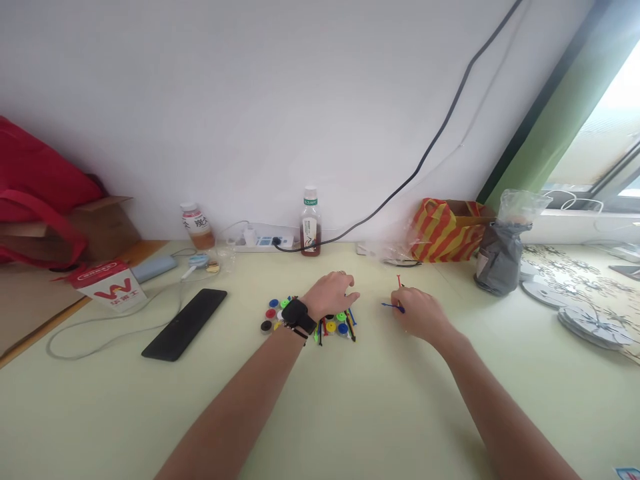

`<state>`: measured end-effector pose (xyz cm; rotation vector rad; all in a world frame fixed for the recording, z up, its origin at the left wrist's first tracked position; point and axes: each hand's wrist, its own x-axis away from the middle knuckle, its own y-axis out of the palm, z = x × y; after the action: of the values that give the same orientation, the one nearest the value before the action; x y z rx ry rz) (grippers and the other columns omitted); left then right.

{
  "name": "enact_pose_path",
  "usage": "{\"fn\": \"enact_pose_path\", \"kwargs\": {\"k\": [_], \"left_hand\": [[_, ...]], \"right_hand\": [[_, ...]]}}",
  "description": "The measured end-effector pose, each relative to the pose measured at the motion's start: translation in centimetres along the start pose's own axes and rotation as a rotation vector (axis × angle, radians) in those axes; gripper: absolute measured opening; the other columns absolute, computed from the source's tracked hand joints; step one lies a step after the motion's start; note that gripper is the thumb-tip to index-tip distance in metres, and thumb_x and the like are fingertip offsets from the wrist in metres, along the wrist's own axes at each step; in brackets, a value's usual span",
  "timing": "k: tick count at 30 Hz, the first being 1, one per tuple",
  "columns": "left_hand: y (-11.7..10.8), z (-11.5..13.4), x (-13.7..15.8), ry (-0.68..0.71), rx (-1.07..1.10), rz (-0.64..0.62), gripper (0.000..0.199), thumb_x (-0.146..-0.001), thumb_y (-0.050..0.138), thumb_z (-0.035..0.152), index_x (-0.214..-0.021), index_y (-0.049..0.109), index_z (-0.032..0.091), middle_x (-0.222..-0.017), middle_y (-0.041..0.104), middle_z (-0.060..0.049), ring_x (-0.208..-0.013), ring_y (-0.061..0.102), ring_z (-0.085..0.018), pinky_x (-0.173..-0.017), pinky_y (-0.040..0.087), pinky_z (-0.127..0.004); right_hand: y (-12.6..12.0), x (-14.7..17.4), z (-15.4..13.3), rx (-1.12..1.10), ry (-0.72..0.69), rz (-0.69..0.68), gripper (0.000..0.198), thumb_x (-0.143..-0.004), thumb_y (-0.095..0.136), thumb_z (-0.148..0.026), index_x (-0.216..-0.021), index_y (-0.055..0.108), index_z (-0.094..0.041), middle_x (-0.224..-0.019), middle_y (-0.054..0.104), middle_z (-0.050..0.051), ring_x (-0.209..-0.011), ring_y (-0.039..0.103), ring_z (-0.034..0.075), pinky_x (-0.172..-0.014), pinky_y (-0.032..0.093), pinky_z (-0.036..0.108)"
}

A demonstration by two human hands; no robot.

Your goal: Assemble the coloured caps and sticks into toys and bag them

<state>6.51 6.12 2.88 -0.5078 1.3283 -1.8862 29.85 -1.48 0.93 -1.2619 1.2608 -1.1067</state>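
My left hand (327,293), with a black watch (299,315) on its wrist, hovers over a group of small round pieces with coloured centres, among them a red one (271,313) and a blue one (343,329). Its thumb and fingers are apart, with nothing between them; part of the group is hidden beneath it. Thin coloured sticks (353,327) lie along the group's right side. Farther right, my right hand (423,313) is closed, its fingertips on a small blue arrow-tipped stick (393,307). A red stick (399,281) juts out just beyond those fingers.
A black flat slab (185,325) and a red-and-white box (113,287) lie left. Against the wall stand a dark-drink bottle (311,223), another bottle (197,227) and a power strip (265,240). A striped bag (445,230), grey bag (497,260) and stacked discs (595,325) are right.
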Motion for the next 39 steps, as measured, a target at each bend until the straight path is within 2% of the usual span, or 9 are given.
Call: {"fn": "enact_pose_path", "kwargs": {"k": [5, 12, 17, 20, 26, 33, 39], "left_hand": [[1.5, -0.6, -0.4, -0.007, -0.006, -0.033, 0.033, -0.096, 0.054, 0.047, -0.105, 0.066, 0.018, -0.113, 0.068, -0.013, -0.111, 0.064, -0.029, -0.092, 0.050, -0.038], [1.4, -0.5, -0.4, 0.003, -0.010, -0.060, 0.031, -0.093, 0.055, 0.049, -0.102, 0.064, 0.021, -0.110, 0.068, -0.010, -0.110, 0.064, -0.029, -0.087, 0.051, -0.037], [1.2, -0.3, -0.1, 0.045, -0.021, -0.093, 0.029, -0.079, 0.070, 0.041, -0.099, 0.065, 0.022, -0.111, 0.068, -0.009, -0.111, 0.064, -0.029, -0.085, 0.052, -0.034], [0.9, -0.1, 0.0, 0.060, -0.036, -0.118, 0.031, -0.073, 0.072, 0.039, -0.099, 0.066, 0.022, -0.109, 0.068, -0.008, -0.110, 0.064, -0.029, -0.084, 0.053, -0.035], [0.3, 0.2, 0.0, 0.113, -0.087, -0.154, 0.040, -0.072, 0.071, 0.038, -0.108, 0.067, 0.023, -0.113, 0.069, -0.007, -0.111, 0.063, -0.030, -0.088, 0.052, -0.037], [0.1, 0.7, 0.2, 0.127, -0.036, -0.108, 0.039, -0.074, 0.072, 0.039, -0.109, 0.069, 0.024, -0.112, 0.070, -0.008, -0.111, 0.063, -0.032, -0.093, 0.050, -0.040], [-0.6, 1.2, 0.2, 0.129, 0.057, -0.091, 0.038, -0.080, 0.072, 0.044, -0.113, 0.068, 0.025, -0.116, 0.069, -0.007, -0.111, 0.063, -0.029, -0.095, 0.050, -0.038]], "right_hand": [[0.2, -0.1, 0.7, -0.012, 0.003, 0.097, 0.013, -0.085, 0.055, -0.012, -0.076, 0.057, -0.021, -0.082, 0.069, 0.002, -0.075, 0.059, 0.018, -0.063, 0.032, 0.030], [-0.1, 0.0, 0.8, -0.042, 0.021, 0.263, 0.009, -0.087, 0.053, -0.018, -0.081, 0.057, -0.022, -0.082, 0.068, 0.001, -0.073, 0.057, 0.017, -0.062, 0.031, 0.029], [0.0, 0.0, 1.1, -0.017, 0.024, 0.208, 0.009, -0.082, 0.055, -0.016, -0.076, 0.056, -0.021, -0.078, 0.067, 0.001, -0.070, 0.055, 0.017, -0.062, 0.030, 0.029], [-0.1, -0.1, 1.1, -0.011, 0.028, 0.212, 0.008, -0.080, 0.055, -0.015, -0.074, 0.055, -0.021, -0.078, 0.068, 0.002, -0.071, 0.055, 0.017, -0.063, 0.030, 0.029], [-0.5, -0.1, 1.1, -0.040, 0.086, 0.321, 0.013, -0.083, 0.055, -0.026, -0.071, 0.053, -0.021, -0.076, 0.066, 0.003, -0.070, 0.054, 0.018, -0.062, 0.028, 0.030], [-0.9, 0.2, 1.4, -0.051, 0.185, 0.280, 0.023, -0.084, 0.056, -0.032, -0.065, 0.050, -0.021, -0.069, 0.061, 0.002, -0.058, 0.046, 0.016, -0.058, 0.026, 0.030], [-1.5, 0.5, 2.2, -0.059, 0.240, 0.219, 0.031, -0.084, 0.057, -0.034, -0.058, 0.046, -0.022, -0.059, 0.054, 0.003, -0.053, 0.043, 0.016, -0.056, 0.022, 0.031]]}}
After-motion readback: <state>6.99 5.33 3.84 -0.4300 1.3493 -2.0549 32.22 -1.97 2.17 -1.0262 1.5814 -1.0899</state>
